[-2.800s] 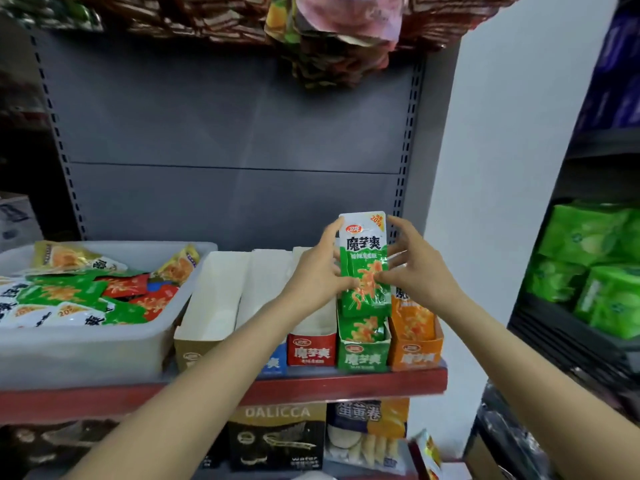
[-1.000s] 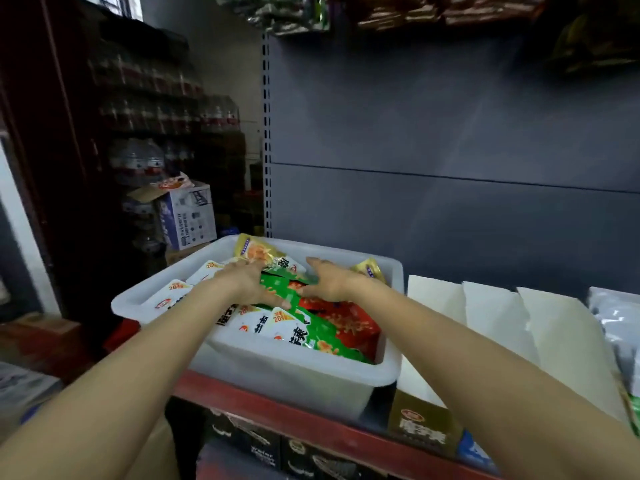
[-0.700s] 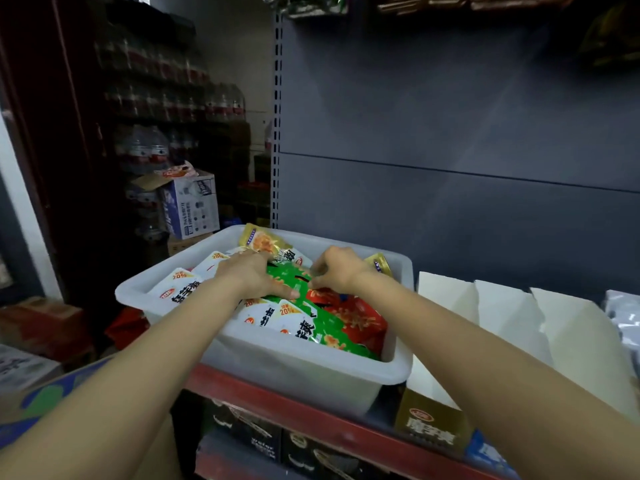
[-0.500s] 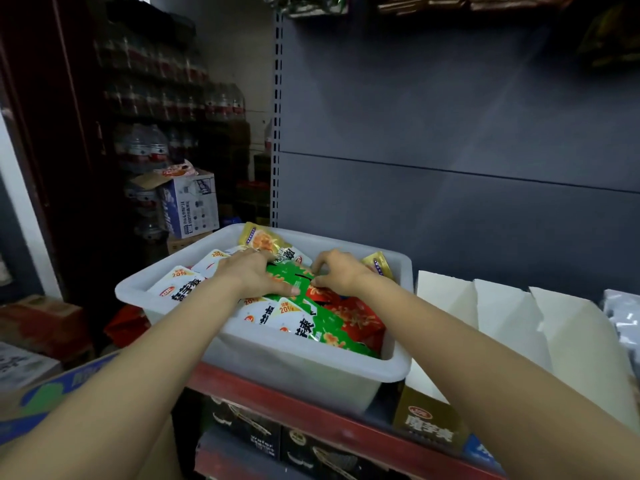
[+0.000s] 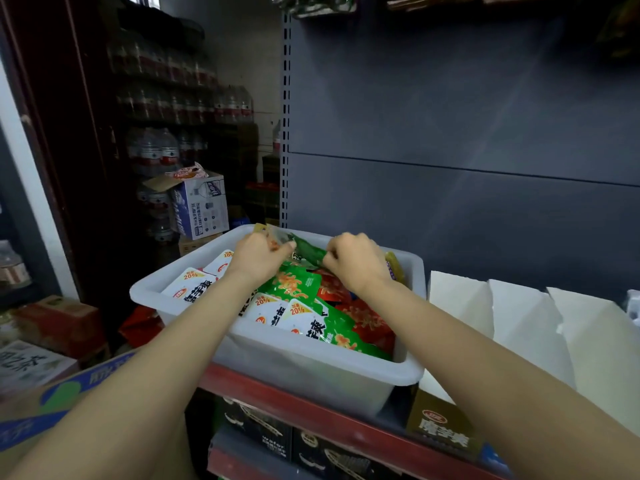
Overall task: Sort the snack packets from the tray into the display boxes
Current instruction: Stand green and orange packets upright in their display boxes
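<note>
Since half a second ago my hands have lifted off the pile and drawn up toward the far rim of the tray [image 5: 277,362], taking packets with them. My left hand [image 5: 258,256] is curled shut around a crinkled, clear-edged packet [image 5: 277,237] with orange print, raised just over the back wall of the tray. My right hand [image 5: 353,263] is closed too, its fingertips pinching the end of a glossy green packet [image 5: 308,249] that stretches between the two hands, tilted up to the left. Both forearms reach forward and slightly inward over the tray, wrists bent down, knuckles toward me.

The tray is a translucent white plastic tub with a thick rolled rim, sitting on the red-edged shelf [image 5: 311,410]. Inside it lies a loose heap of flat, shiny foil snack packets [image 5: 304,306]: white-topped ones with bold black lettering and a "20%" badge, green ones and red ones, overlapping at all angles. A yellow packet [image 5: 394,268] stands against the right wall, just beside my right wrist.

Just beside the tray on the right stand the display boxes [image 5: 491,327], plain white card inside with sloped, cut-away sides; the nearest has a gold-brown printed front. Behind everything is the flat grey metal back panel [image 5: 450,116] of the shelving.
</note>
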{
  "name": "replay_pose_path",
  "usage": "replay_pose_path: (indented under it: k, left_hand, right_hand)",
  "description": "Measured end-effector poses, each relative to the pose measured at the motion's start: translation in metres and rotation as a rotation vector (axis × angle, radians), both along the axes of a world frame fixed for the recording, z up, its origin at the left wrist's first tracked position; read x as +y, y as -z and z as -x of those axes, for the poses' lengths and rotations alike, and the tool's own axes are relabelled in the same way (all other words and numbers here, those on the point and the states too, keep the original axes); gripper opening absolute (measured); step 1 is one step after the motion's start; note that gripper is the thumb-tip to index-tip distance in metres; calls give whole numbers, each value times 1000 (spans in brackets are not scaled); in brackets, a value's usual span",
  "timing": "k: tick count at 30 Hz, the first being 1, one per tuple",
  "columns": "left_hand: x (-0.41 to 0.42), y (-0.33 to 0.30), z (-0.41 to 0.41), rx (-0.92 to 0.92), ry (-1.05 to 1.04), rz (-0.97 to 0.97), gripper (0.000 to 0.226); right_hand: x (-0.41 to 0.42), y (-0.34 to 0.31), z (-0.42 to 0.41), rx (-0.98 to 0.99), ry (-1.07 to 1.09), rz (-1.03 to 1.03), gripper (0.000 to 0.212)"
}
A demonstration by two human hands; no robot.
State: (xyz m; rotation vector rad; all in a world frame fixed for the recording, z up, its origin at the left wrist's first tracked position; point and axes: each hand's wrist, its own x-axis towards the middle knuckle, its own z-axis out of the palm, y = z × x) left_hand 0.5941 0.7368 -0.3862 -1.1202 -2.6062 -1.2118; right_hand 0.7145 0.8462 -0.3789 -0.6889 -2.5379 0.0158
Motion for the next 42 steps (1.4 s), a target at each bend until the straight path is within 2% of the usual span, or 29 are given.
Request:
replay_pose_path:
  k: [1,3,5,7,8,10,12,15,18,22,27,30,33,36,42]
  left_hand:
    - [0,-2,-1,-81,-2,-60,43]
    - [2,-7,-5,-358,55,-213,48]
    - [2,-10,-12,-611,142,-364,28]
    - [1,-13,-15,-638,150,-414,9]
    - [0,-14,-16,-645,166,-442,8]
    - [-2,-14,-21,-693,225,-511,25]
    - [-3,-16,-35,-714,303,-545,28]
    - [-1,-22,-69,-696,410,-494,26]
    - [3,-29,-104,-643,518,-439,28]
    - [18,-40,-160,-577,654,-418,49]
    - [56,-38,-226,-423,749,-343,78]
    - [72,-34,-267,-391,780,-299,95]
    - [86,-29,-307,-297,820,-248,105]
    - [102,-23,-338,-153,826,-212,111]
    - [113,-10,-367,-14,822,-132,104]
  right_hand:
    - [-6,-1,0,18,-55,-38,21]
    - [-18,-3,-1,15,-187,-103,22]
    - [-25,-5,-2,12,-270,-100,22]
    - [-28,-5,-4,49,-339,51,21]
    - [-28,-5,-6,101,-378,160,20]
    - [-28,-5,-12,207,-403,306,19]
    - [-25,-6,-23,260,-331,341,26]
    - [-18,-11,-53,359,-261,565,45]
    - [-6,-16,-96,476,-287,751,53]
    - [4,-26,-164,606,-333,884,61]
    - [17,-32,-247,588,-170,734,75]
    - [25,-32,-294,571,-109,674,80]
    - [37,-27,-333,527,7,551,89]
    - [45,-20,-364,473,110,428,93]
    - [48,-5,-396,320,228,192,108]
